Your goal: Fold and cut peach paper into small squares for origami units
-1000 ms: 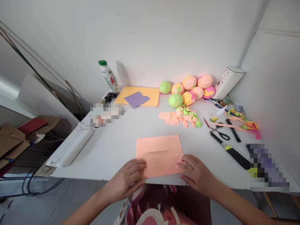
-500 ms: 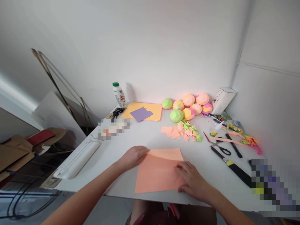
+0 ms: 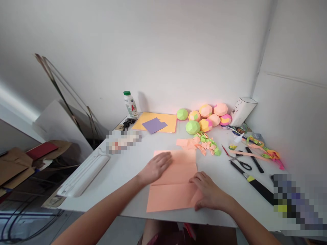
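Note:
Peach paper [image 3: 171, 197] lies flat at the table's front edge, with fold-like lines across it; I cannot tell whether it is one creased sheet or overlapping sheets. My left hand [image 3: 158, 166] rests flat on its upper left part, fingers stretched out and slightly blurred. At the paper's right edge, my right hand [image 3: 209, 190] presses down with bent fingertips, its thumb spread apart near the lower right corner. Just beyond the paper are peach paper scraps [image 3: 184, 143] and a pile of small green and peach cut pieces [image 3: 206, 143].
Faceted paper balls [image 3: 192, 127] cluster by the wall. Scissors [image 3: 240, 160], a glue bottle [image 3: 235, 141] and a black-handled knife [image 3: 260, 189] lie to the right. A purple sheet [image 3: 154, 125] lies on yellow paper [image 3: 171, 121]; a bottle [image 3: 130, 105] stands behind. A long white device [image 3: 84, 175] sits left.
My left hand has moved right and slightly up onto the paper. The paper now reaches farther toward the wall and shows lines across it. My right hand has stayed almost in place.

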`<action>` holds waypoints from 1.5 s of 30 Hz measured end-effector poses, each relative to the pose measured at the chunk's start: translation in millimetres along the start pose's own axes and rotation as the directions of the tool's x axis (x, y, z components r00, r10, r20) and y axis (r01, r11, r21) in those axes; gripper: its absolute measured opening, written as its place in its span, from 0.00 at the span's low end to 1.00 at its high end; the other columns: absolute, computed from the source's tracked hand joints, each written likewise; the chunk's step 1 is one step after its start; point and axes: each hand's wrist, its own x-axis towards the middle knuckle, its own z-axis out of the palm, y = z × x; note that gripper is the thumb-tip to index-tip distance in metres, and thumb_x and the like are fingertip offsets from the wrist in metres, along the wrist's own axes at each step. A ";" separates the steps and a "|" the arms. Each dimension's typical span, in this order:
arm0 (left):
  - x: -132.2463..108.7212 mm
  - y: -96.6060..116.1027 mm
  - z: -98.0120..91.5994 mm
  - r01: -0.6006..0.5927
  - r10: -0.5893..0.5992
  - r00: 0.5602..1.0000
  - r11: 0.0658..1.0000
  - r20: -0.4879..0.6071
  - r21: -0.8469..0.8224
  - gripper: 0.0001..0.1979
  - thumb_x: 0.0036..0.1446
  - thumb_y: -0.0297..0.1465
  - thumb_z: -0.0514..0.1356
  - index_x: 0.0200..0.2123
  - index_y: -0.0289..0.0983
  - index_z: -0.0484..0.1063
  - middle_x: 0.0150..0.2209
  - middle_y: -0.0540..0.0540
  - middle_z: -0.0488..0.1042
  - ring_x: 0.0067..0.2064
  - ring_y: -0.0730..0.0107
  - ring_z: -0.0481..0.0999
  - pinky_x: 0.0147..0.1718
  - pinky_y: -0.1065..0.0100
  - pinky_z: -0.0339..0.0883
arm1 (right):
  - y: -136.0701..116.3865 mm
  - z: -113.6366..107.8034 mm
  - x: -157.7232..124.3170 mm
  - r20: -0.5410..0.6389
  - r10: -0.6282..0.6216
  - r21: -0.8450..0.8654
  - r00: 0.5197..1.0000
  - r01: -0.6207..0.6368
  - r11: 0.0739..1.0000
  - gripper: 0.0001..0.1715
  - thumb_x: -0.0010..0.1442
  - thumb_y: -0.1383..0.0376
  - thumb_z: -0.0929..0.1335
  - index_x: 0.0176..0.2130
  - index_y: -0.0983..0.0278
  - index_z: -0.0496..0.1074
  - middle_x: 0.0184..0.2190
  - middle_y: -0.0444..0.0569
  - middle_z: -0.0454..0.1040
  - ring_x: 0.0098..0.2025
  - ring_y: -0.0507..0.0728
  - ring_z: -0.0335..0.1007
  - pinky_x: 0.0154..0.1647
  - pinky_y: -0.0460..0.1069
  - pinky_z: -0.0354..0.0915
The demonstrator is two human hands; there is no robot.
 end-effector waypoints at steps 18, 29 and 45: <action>-51.2 64.2 -6.5 0.227 -0.264 0.964 0.872 0.025 0.434 0.27 0.63 0.43 0.47 0.61 0.35 0.61 0.60 0.31 0.63 0.44 0.43 0.72 0.24 0.60 0.66 | 64.8 -9.8 -32.8 -0.580 0.083 -0.313 0.810 -0.316 0.896 0.19 0.63 0.65 0.60 0.52 0.66 0.68 0.53 0.63 0.64 0.57 0.69 0.58 0.53 0.67 0.60; 10.5 32.2 -24.8 0.221 -0.319 0.885 0.929 0.338 0.297 0.24 0.63 0.44 0.48 0.52 0.32 0.66 0.43 0.34 0.73 0.33 0.56 0.74 0.24 0.61 0.69 | 148.6 1.6 -132.4 -0.600 0.357 -0.399 0.716 -0.655 0.642 0.27 0.64 0.60 0.55 0.54 0.70 0.68 0.47 0.60 0.72 0.45 0.65 0.70 0.42 0.57 0.66; -14.8 32.5 20.5 0.029 -0.048 0.973 0.996 0.228 0.086 0.25 0.69 0.38 0.38 0.64 0.38 0.56 0.66 0.41 0.54 0.66 0.51 0.51 0.61 0.46 0.47 | -7.6 38.8 -132.3 -0.453 -0.251 -0.358 0.855 0.083 0.930 0.20 0.62 0.70 0.60 0.52 0.64 0.70 0.43 0.55 0.74 0.43 0.56 0.72 0.43 0.49 0.70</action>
